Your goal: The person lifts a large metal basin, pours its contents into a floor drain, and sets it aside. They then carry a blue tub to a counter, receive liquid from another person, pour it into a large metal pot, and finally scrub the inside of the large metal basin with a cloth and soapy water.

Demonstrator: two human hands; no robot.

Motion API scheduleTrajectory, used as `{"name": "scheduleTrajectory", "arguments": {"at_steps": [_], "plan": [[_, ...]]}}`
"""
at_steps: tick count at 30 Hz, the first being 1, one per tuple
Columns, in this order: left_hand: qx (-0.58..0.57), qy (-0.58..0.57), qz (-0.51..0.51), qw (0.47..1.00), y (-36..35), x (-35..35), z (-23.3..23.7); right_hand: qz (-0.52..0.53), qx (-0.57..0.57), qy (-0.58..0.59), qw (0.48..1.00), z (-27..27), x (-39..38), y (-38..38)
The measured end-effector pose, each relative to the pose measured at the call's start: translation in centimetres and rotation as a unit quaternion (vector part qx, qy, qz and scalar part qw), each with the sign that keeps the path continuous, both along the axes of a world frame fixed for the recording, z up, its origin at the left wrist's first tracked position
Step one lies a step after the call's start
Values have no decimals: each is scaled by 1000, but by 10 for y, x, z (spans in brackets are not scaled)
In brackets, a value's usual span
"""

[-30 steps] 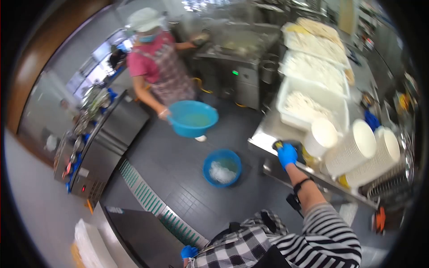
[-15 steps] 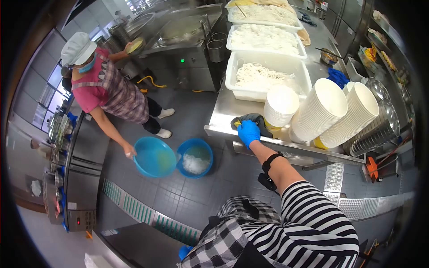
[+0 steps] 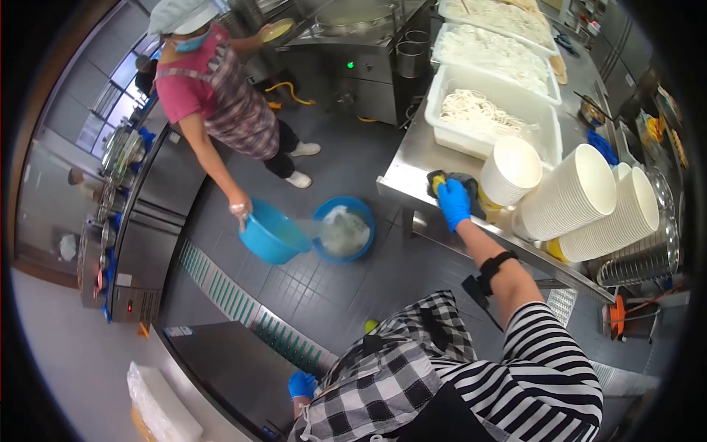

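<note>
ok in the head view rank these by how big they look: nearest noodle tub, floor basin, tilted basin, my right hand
1. Nearest noodle tub
2. Tilted basin and floor basin, too alike to rank
3. Right hand

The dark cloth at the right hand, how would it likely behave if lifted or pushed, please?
The dark cloth would probably hang floppy when lifted, since it lies bunched and creased by the right hand. Pushed, it may slide fairly easily, as the metal counter looks smooth and shiny, though dampness cannot be judged.
</note>
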State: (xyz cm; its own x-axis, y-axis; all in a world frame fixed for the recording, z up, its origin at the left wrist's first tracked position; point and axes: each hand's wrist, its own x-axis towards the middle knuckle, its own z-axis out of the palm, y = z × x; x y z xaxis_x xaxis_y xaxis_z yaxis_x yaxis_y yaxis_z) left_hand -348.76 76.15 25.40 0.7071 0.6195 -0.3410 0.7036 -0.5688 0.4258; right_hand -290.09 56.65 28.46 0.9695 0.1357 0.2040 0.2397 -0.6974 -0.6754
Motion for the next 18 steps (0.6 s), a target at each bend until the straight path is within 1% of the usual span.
{"name": "scheduleTrajectory", "arguments": {"at_steps": [1, 2, 3, 4, 5, 6, 7, 8, 10, 12, 14, 16, 17, 18], "plan": [[-107, -56, 85, 989, 8, -3, -10, 25, 108, 24, 994, -3, 3, -6], [-211, -114, 168, 956, 21, -5, -25, 49, 215, 47, 974, -3, 6, -9], [-310, -169, 247, 902, 35, -8, -43, 52, 290, 83, 952, 4, 5, -9], [-402, -223, 321, 828, 48, -9, -59, 56, 288, 85, 952, 23, -1, -7], [-486, -273, 386, 735, 59, -8, -72, 83, 369, 162, 912, 52, -13, -2], [-558, -318, 442, 626, 66, -7, -78, 108, 443, 237, 858, 81, -27, 3], [-482, -281, 471, 684, 63, 23, -50, 150, 462, 272, 831, 110, -44, 11], [-400, -239, 494, 734, 61, 73, -10, 189, 479, 306, 801, 136, -64, 20], [-460, -235, 424, 744, 77, 116, -2, 248, 482, 378, 751, 169, -104, 37], [-497, -197, 313, 785, 86, 163, 5, 322, 478, 487, 656, 179, -137, 60], [-583, -173, 265, 748, 88, 211, 29, 368, 438, 570, 590, 155, -165, 82], [-627, -189, 196, 730, 96, 228, 3, 269, 420, 667, 554, 150, -198, 112], [-632, -186, 198, 726, 106, 230, -15, 241, 404, 698, 540, 143, -211, 128], [-730, -173, 227, 621, 117, 230, -36, 212, 387, 727, 526, 133, -220, 144]]}}
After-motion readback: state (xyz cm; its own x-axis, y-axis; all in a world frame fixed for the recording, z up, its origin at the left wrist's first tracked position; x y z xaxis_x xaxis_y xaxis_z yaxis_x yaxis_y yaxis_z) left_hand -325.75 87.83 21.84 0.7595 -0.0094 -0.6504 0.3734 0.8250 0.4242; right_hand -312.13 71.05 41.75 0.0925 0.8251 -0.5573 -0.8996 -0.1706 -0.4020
